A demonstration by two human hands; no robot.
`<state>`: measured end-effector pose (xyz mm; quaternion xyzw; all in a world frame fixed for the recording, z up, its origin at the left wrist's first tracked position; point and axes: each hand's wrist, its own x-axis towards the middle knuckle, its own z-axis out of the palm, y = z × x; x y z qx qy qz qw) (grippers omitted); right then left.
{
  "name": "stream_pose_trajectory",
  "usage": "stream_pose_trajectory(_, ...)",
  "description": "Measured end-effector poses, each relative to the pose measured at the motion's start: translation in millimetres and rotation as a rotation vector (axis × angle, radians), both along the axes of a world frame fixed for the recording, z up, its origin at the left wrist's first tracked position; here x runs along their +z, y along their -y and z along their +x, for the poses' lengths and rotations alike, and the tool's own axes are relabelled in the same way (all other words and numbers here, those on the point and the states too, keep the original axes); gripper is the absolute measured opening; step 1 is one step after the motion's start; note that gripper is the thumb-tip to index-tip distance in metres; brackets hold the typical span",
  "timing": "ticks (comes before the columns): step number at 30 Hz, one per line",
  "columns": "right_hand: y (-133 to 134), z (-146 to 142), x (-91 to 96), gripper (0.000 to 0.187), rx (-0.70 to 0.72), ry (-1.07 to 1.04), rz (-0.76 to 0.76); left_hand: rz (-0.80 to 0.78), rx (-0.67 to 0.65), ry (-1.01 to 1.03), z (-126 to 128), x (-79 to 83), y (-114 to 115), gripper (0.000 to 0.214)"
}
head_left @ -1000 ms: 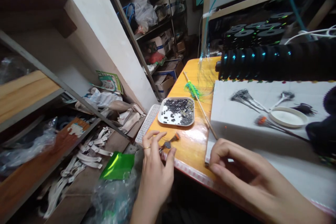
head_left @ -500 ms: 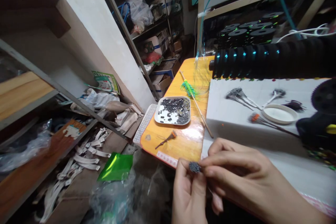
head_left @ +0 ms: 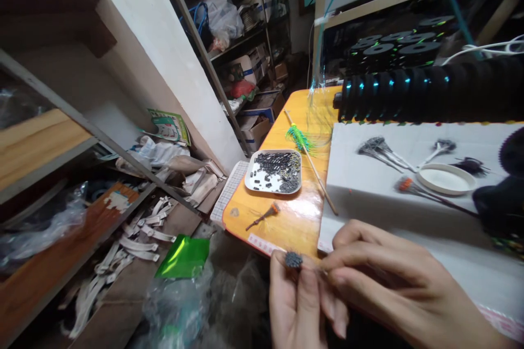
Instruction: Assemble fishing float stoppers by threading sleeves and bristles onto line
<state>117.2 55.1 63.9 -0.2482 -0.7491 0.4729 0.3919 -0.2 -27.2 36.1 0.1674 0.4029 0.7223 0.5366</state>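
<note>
My left hand (head_left: 292,302) is closed around a small bundle with a round head of dark grey beads (head_left: 293,260), held between thumb and fingers. The bundle's lower part is hidden in the hand. My right hand (head_left: 393,278) pinches just to the right of that head, its thumb and forefinger pressed together. Something thin seems to run between the two hands, too fine to make out. Beyond them lies a bead-tipped twig with an orange top (head_left: 264,215) on the yellow table (head_left: 295,223). Farther back is a white tray (head_left: 248,180) of small dark beads or tubes.
A wooden stick with green-blue fringe (head_left: 301,139) lies across the table. On the white surface (head_left: 368,196) are several grey-tipped stems (head_left: 379,152) and a shallow round dish (head_left: 446,179). A black ribbed roller (head_left: 409,92) overhangs it. Cluttered shelving (head_left: 61,147) stands left.
My right fingertips have drawn rightward from the grey bead head, which they were close against before. The bead head has shifted slightly left in my left hand. The whole view has moved a little.
</note>
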Motion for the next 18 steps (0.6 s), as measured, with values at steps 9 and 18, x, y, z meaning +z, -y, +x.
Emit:
stream_pose_trajectory(9, -7, 1, -5.5, 0.018, -0.021, 0.066, 0.103, 0.124, -0.11, 0.134, -16, 2.9, 1, 0.044)
stream_pose_trajectory(18, 1, -2, -4.8, 0.021, -0.067, 0.012, -0.031, 0.142, -0.031, 0.15, -9, -1.2, 0, 0.034)
